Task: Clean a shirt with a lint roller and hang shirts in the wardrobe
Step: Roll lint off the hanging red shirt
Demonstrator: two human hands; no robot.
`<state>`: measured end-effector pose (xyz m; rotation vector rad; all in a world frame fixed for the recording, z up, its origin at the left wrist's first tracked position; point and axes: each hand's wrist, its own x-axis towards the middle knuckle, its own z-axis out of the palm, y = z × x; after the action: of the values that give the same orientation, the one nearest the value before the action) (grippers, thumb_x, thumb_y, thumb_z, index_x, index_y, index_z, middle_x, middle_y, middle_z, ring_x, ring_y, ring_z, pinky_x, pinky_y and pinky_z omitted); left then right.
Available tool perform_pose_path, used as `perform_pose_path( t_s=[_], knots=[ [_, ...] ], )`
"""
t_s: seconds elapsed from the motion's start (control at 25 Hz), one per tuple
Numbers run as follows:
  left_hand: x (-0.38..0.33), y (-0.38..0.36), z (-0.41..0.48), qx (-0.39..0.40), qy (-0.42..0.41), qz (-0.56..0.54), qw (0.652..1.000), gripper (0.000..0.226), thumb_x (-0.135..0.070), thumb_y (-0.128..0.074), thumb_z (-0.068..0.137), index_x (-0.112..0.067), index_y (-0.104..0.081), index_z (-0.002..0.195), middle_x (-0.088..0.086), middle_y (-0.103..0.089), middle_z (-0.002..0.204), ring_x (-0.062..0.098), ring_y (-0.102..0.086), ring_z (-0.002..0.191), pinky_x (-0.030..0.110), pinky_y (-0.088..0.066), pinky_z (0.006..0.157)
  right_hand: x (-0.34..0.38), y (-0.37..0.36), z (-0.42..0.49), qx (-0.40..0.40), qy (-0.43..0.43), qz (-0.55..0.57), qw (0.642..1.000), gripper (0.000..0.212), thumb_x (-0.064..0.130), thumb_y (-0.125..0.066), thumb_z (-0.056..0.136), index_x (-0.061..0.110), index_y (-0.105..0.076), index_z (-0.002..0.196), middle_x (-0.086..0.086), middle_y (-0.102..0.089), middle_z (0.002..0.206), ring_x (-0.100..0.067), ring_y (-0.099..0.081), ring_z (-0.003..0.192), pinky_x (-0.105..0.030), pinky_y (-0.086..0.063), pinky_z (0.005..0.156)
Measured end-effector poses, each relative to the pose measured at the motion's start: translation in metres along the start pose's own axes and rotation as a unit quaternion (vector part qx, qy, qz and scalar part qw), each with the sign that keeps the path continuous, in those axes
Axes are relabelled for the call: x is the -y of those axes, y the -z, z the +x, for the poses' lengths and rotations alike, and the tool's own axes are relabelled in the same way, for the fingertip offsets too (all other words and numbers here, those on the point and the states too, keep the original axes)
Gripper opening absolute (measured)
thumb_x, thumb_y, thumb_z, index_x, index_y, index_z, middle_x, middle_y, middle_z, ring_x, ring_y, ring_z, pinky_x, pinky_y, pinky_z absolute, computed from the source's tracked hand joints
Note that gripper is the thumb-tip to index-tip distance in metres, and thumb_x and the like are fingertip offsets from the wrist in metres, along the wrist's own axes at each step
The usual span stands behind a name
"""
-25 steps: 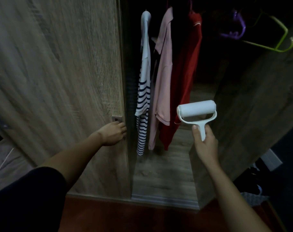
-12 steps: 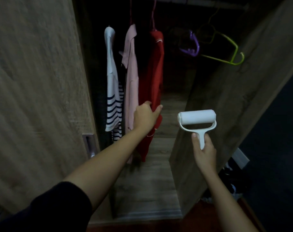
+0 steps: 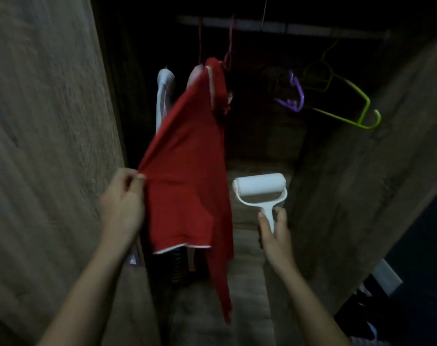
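tension matters: left hand [image 3: 122, 203] pinches the red shirt [image 3: 190, 176] edge, pulling it flat; right hand [image 3: 274, 233] grips the lint roller [image 3: 261, 187] handle, best rolled downward.

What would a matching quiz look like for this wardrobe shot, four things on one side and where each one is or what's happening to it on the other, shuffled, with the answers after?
Things:
1. red shirt
2. lint roller
3. green hanger
4. purple hanger

States:
A. held by its handle in the right hand
B. empty, far right of the rail
C. pinched at its edge by the left hand and pulled out to the side
D. empty, between the hung clothes and the other bare hanger

Pairs: 1-C, 2-A, 3-B, 4-D
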<state>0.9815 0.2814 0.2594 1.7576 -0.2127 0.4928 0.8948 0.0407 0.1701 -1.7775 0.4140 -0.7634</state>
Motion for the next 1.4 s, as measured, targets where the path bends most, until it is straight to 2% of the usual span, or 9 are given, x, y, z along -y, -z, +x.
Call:
perform_pose_path(
  t_s=[0.12, 0.24, 0.36, 0.52, 0.6, 0.76, 1.04, 1.28, 1.4],
  knots=[
    [0.001, 0.028, 0.029, -0.122, -0.097, 0.126, 0.980, 0.019, -0.017, -0.049, 0.095, 0.001, -0.056, 0.097, 0.007, -0.055, 0.079, 0.016, -0.049, 0.073, 0.022, -0.027, 0.064, 0.016, -0.034, 0.012, 0.089, 0.022, 0.062, 0.994, 0.010, 0.035, -0.049, 0.092, 0.026, -0.048, 0.096, 0.008, -0.051, 0.065, -0.003, -0.046, 0.050, -0.022, -0.037, 0.049],
    [0.019, 0.033, 0.053, -0.130, -0.160, 0.168, 0.964, 0.021, -0.019, -0.054, 0.093, 0.001, -0.058, 0.088, 0.011, -0.054, 0.065, 0.004, -0.045, 0.052, 0.021, -0.025, 0.057, 0.053, -0.070, 0.026, 0.109, 0.081, 0.065, 0.989, 0.013, 0.032, -0.042, 0.096, 0.023, -0.050, 0.091, 0.006, -0.051, 0.060, -0.006, -0.047, 0.040, -0.021, -0.038, 0.041],
    [0.038, 0.039, 0.072, -0.115, -0.186, 0.202, 0.955, 0.035, -0.026, -0.055, 0.092, 0.000, -0.049, 0.068, 0.014, -0.046, 0.053, 0.020, -0.043, 0.050, 0.025, -0.020, 0.053, 0.098, -0.102, 0.049, 0.084, 0.166, 0.025, 0.982, 0.020, 0.035, -0.040, 0.097, 0.022, -0.054, 0.092, 0.005, -0.052, 0.055, -0.008, -0.053, 0.041, -0.020, -0.040, 0.045],
    [0.042, 0.043, 0.080, -0.096, -0.206, 0.179, 0.957, 0.051, -0.041, -0.051, 0.087, 0.000, -0.041, 0.058, 0.008, -0.033, 0.049, 0.008, -0.032, 0.052, 0.027, -0.022, 0.050, 0.115, -0.138, 0.055, 0.082, 0.217, -0.023, 0.973, 0.026, 0.036, -0.043, 0.096, 0.014, -0.056, 0.100, -0.007, -0.063, 0.066, -0.022, -0.055, 0.057, -0.034, -0.032, 0.053],
    [0.044, 0.044, 0.082, -0.098, -0.206, 0.173, 0.958, 0.052, -0.042, -0.050, 0.086, -0.001, -0.041, 0.057, 0.006, -0.033, 0.049, 0.008, -0.034, 0.055, 0.026, -0.022, 0.049, 0.079, -0.149, 0.023, 0.112, 0.196, -0.019, 0.974, 0.018, 0.033, -0.044, 0.096, 0.020, -0.056, 0.096, -0.006, -0.065, 0.068, -0.022, -0.056, 0.066, -0.038, -0.036, 0.055],
    [0.050, 0.046, 0.087, -0.098, -0.194, 0.165, 0.962, 0.050, -0.044, -0.050, 0.085, -0.003, -0.045, 0.058, 0.003, -0.035, 0.049, 0.009, -0.036, 0.053, 0.019, -0.026, 0.048, 0.016, -0.143, -0.040, 0.241, 0.087, -0.024, 0.966, 0.021, 0.032, -0.044, 0.095, 0.033, -0.045, 0.074, 0.010, -0.055, 0.053, -0.006, -0.051, 0.046, -0.026, -0.030, 0.046],
    [0.052, 0.046, 0.087, -0.097, -0.186, 0.156, 0.965, 0.048, -0.042, -0.052, 0.085, -0.001, -0.050, 0.061, 0.015, -0.045, 0.049, 0.009, -0.039, 0.051, 0.014, -0.029, 0.048, 0.134, -0.157, 0.112, 0.056, 0.223, 0.020, 0.973, 0.027, 0.031, -0.039, 0.098, 0.009, -0.054, 0.097, 0.009, -0.045, 0.055, -0.018, -0.043, 0.047, -0.027, -0.021, 0.050],
    [0.055, 0.044, 0.087, -0.110, -0.182, 0.157, 0.964, 0.042, -0.043, -0.051, 0.086, -0.009, -0.050, 0.061, 0.013, -0.049, 0.051, 0.011, -0.043, 0.052, 0.014, -0.030, 0.048, -0.053, -0.164, 0.000, 0.213, 0.089, -0.111, 0.967, 0.008, 0.030, -0.044, 0.096, 0.026, -0.048, 0.090, -0.007, -0.059, 0.060, -0.027, -0.060, 0.055, -0.038, -0.044, 0.051],
    [0.057, 0.044, 0.089, -0.107, -0.183, 0.157, 0.965, 0.040, -0.044, -0.050, 0.085, -0.012, -0.049, 0.061, 0.011, -0.048, 0.052, 0.008, -0.041, 0.051, 0.015, -0.030, 0.049, -0.048, -0.162, 0.025, 0.154, 0.110, -0.100, 0.977, 0.017, 0.027, -0.044, 0.096, 0.014, -0.053, 0.094, -0.001, -0.056, 0.058, -0.025, -0.058, 0.054, -0.033, -0.041, 0.052]
  ],
)
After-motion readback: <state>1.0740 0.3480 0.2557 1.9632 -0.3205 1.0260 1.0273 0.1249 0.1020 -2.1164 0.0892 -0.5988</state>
